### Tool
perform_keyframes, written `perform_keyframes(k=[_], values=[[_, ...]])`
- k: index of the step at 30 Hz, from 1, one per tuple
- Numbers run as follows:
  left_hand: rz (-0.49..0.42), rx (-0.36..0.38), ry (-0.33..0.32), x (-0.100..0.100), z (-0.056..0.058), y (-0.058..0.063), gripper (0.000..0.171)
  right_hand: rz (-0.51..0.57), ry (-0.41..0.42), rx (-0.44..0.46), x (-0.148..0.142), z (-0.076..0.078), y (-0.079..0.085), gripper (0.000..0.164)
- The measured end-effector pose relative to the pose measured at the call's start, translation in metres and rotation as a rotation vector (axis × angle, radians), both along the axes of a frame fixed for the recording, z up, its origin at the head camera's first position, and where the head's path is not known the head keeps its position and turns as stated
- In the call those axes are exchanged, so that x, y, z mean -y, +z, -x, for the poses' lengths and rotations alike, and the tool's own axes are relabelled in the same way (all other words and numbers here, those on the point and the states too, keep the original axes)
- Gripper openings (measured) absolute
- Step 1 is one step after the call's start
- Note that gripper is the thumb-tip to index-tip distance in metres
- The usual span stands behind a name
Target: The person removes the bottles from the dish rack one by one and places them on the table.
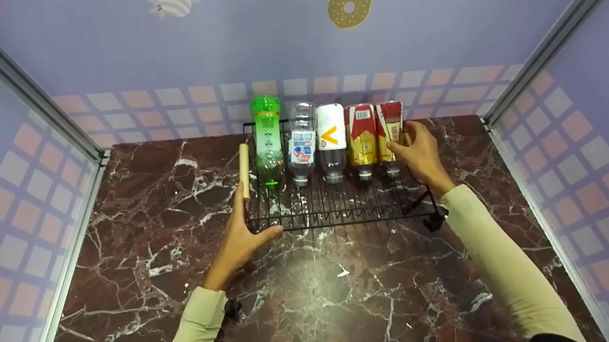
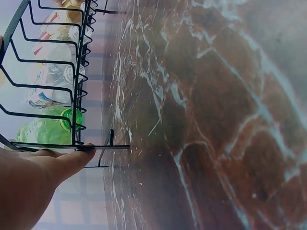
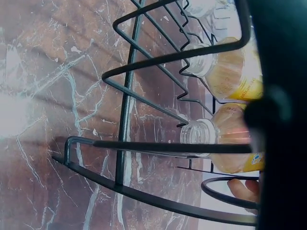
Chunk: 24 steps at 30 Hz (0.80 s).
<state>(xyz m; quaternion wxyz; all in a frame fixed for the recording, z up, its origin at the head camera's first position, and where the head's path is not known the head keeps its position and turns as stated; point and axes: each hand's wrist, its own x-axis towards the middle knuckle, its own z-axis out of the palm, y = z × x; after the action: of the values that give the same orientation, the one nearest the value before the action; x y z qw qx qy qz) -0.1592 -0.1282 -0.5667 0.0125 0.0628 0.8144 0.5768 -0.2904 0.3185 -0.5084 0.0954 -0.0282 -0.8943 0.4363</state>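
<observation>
Head view: The left grip [image 1: 240, 238] is resting against the near end of a black wire rack [image 1: 341, 223]; its thumb and fingers are standing apart. A pale handle [image 1: 244, 165] is extending ahead of its fingers. The right grip [image 1: 421, 151] is clamping on the rack's opposite end, thumb inward. The rack is sitting on the table [image 1: 141, 233]. Between the grips, five bottles are pointing their cap ends toward the person. From the left grip, they are running: green bottle [image 1: 268, 146], clear bottle [image 1: 301, 147], white-labelled bottle [image 1: 332, 136], two red-and-yellow bottles [image 1: 363, 139].

Left wrist view: Fingers of the left grip are lying straight along the end frame; the green bottle is standing just inside it.

Right wrist view: Fingertips of the right grip are showing beyond the end wires; a dark, blurred shape [image 3: 288, 120] is hiding the rest.
</observation>
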Motion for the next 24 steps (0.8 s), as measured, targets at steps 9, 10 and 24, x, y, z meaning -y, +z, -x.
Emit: perform_keyframes(k=[9, 10, 24], values=[[0.015, 0.002, -0.001, -0.002, 0.004, 0.005, 0.139, -0.001, -0.007, -0.002, -0.002, 0.003, 0.003, 0.074], [0.011, 0.004, -0.002, -0.002, 0.002, 0.004, 0.139, -0.006, -0.009, 0.0, -0.002, 0.002, 0.003, 0.073], [-0.013, 0.003, 0.012, -0.002, -0.001, -0.001, 0.142, -0.137, 0.027, 0.051, 0.012, 0.003, 0.0, 0.08]])
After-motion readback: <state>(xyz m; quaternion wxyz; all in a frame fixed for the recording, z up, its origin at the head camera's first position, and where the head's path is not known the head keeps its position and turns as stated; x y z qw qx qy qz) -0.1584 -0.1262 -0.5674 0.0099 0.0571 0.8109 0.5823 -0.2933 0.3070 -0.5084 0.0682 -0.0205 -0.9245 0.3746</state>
